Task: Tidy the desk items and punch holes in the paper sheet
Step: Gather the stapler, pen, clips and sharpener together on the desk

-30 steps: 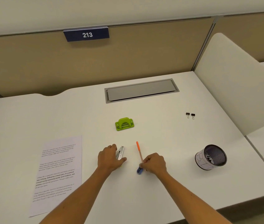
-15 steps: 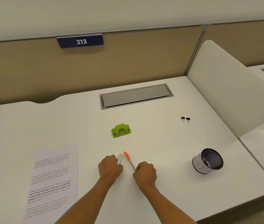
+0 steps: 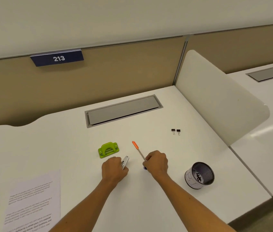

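Note:
My left hand (image 3: 114, 169) grips a small silver metal tool (image 3: 125, 162), its tip sticking out toward the far side. My right hand (image 3: 156, 162) holds a pen with an orange cap (image 3: 137, 149), raised and pointing away; a bit of blue shows under its fingers. A green hole punch (image 3: 108, 149) sits on the white desk (image 3: 65, 148) just beyond my left hand. The printed paper sheet (image 3: 32, 200) lies at the near left. A black mesh cup (image 3: 200, 174) with clips inside stands to the right of my right hand.
Two small black binder clips (image 3: 175, 131) lie at the far right of the desk. A grey cable flap (image 3: 124, 110) is set into the desk at the back. A white divider panel (image 3: 216, 101) bounds the right side; a beige partition runs behind.
Both hands closed around their items and lifted them off the desk, moving toward the far side. The camera view shifted right and up.

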